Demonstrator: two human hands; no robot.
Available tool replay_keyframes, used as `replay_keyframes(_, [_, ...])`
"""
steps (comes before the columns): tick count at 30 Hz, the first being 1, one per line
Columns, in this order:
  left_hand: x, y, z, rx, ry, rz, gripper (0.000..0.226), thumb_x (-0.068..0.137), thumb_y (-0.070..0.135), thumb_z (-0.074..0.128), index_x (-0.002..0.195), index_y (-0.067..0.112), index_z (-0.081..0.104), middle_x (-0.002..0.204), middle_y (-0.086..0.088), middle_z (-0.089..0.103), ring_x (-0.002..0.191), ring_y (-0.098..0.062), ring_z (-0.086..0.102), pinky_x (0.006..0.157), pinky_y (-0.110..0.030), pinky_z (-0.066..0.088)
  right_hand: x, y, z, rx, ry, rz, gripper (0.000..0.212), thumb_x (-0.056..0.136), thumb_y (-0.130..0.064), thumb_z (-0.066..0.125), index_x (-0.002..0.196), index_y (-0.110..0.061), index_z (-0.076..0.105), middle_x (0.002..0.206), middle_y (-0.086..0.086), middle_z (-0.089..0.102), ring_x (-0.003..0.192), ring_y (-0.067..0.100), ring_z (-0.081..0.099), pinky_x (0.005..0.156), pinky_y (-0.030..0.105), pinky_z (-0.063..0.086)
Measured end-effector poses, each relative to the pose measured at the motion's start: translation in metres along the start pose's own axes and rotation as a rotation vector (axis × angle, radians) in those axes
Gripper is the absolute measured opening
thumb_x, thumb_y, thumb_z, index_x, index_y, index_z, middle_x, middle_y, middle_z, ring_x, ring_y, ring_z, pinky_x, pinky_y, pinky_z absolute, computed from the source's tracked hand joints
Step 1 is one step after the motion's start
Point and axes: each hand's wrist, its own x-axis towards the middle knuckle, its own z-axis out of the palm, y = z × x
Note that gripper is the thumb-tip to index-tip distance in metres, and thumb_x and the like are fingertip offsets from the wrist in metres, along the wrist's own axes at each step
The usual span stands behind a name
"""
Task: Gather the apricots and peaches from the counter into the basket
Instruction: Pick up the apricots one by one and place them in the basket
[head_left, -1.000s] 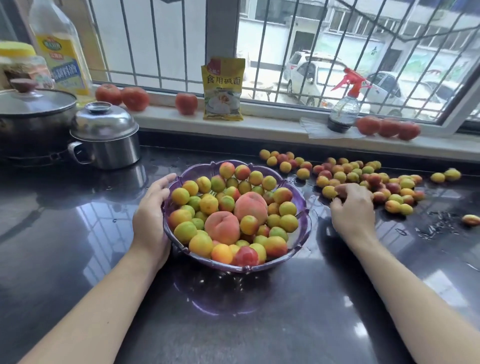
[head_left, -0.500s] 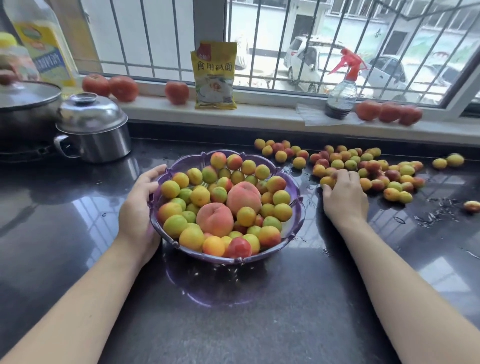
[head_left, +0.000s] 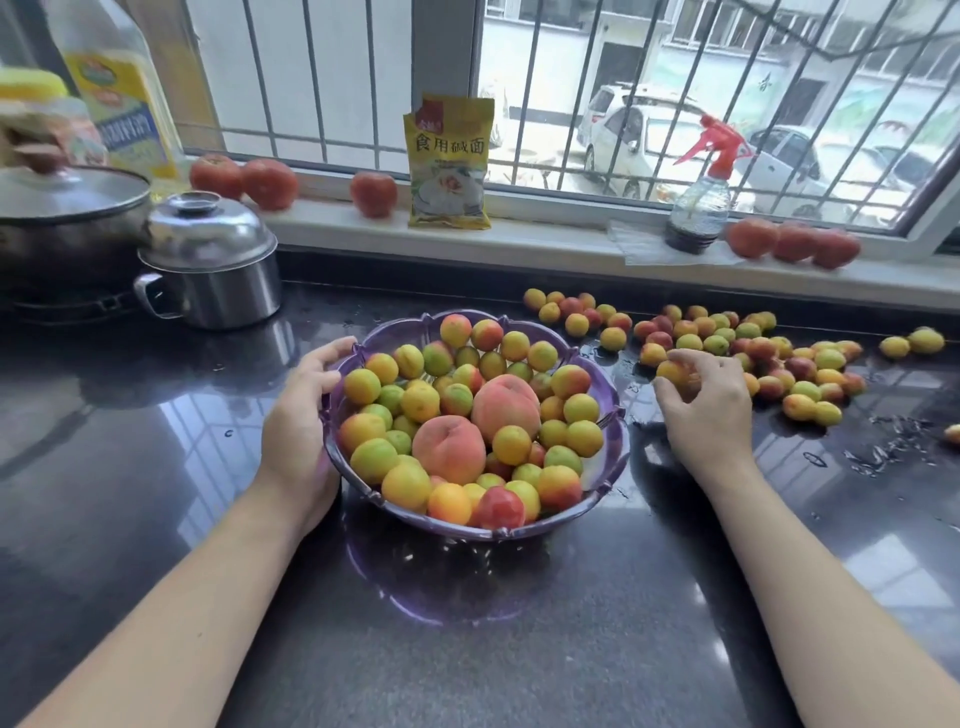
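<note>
A: Head view, kitchen: purple basket (head_left: 602, 480) on dark glossy surface (head_left: 156, 467), heaped with apricots (head_left: 511, 444) and 2 peaches (head_left: 451, 449), side by side near the middle of the pile.

B: And the left hand (head_left: 298, 431)?

A: Curled round the basket's left rim, fingertips over the edge, grip closed on it.

B: Right hand (head_left: 709, 410)?

A: Just right of the basket, at the near edge of the loose fruit. Fingers curled round 1 orange apricot (head_left: 670, 371), grip clenched on it, low over the surface; touching or lifted, cannot tell.

B: Rest of the fruit?

A: Scattered apricots (head_left: 727, 343) across the surface behind and right of that hand, a smaller cluster (head_left: 571, 312) farther back near the sill, 2 yellow ones (head_left: 914, 343) apart at far right. Water drops (head_left: 883, 452) on the surface near the right edge.

B: Elsewhere?

A: Lidded steel pot (head_left: 213, 270) at left rear, beside a larger dark pot with glass lid (head_left: 67, 197). Oil bottle (head_left: 119, 88) and yellow-capped jar (head_left: 41, 119) behind. On the window sill (head_left: 545, 239): 3 tomatoes (head_left: 270, 182) left, yellow packet (head_left: 449, 161) upright at centre, spray bottle with red trigger (head_left: 698, 202), 3 more tomatoes (head_left: 792, 241) right. Barred window above, parked cars (head_left: 649, 140) outside.
</note>
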Motion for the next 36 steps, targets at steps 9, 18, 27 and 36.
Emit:
replay_keyframes(9, [0.004, -0.004, -0.007, 0.008, 0.005, 0.008, 0.034, 0.101, 0.011, 0.046, 0.125, 0.018, 0.069, 0.128, -0.022, 0.073, 0.129, -0.044, 0.065, 0.113, -0.065, 0.048, -0.016, -0.079, -0.047, 0.622, -0.353, 0.043, 0.019, 0.09, -0.027, 0.074, 0.107, -0.034, 0.072, 0.106, -0.004, 0.076, 0.098, 0.013, 0.073, 0.082, 0.022, 0.059])
replay_keyframes(18, [0.009, -0.006, -0.011, 0.023, 0.001, 0.009, 0.041, 0.081, 0.022, 0.057, 0.118, 0.025, 0.077, 0.122, -0.019, 0.076, 0.122, -0.04, 0.07, 0.107, -0.061, 0.054, -0.042, -0.145, -0.051, 0.299, -0.838, -0.094, 0.025, 0.09, -0.03, 0.075, 0.114, -0.035, 0.071, 0.1, -0.01, 0.073, 0.092, 0.008, 0.071, 0.08, 0.029, 0.06])
replay_keyframes(27, [0.012, -0.009, -0.013, 0.025, -0.016, 0.016, 0.037, 0.081, 0.023, 0.056, 0.107, 0.03, 0.081, 0.122, -0.017, 0.076, 0.116, -0.035, 0.073, 0.104, -0.057, 0.057, -0.051, -0.163, -0.036, 0.014, -0.785, -0.25, 0.006, 0.088, -0.036, 0.076, 0.091, -0.036, 0.071, 0.083, -0.015, 0.068, 0.084, -0.005, 0.06, 0.066, 0.016, 0.053])
replay_keyframes(36, [0.015, -0.012, -0.015, 0.025, -0.026, 0.016, 0.039, 0.082, 0.024, 0.055, 0.112, 0.029, 0.079, 0.118, -0.016, 0.077, 0.108, -0.031, 0.075, 0.091, -0.049, 0.061, 0.0, -0.126, -0.055, 0.028, -0.525, -0.079, 0.013, 0.09, -0.034, 0.074, 0.103, -0.031, 0.073, 0.094, -0.014, 0.071, 0.089, 0.005, 0.065, 0.078, 0.029, 0.053])
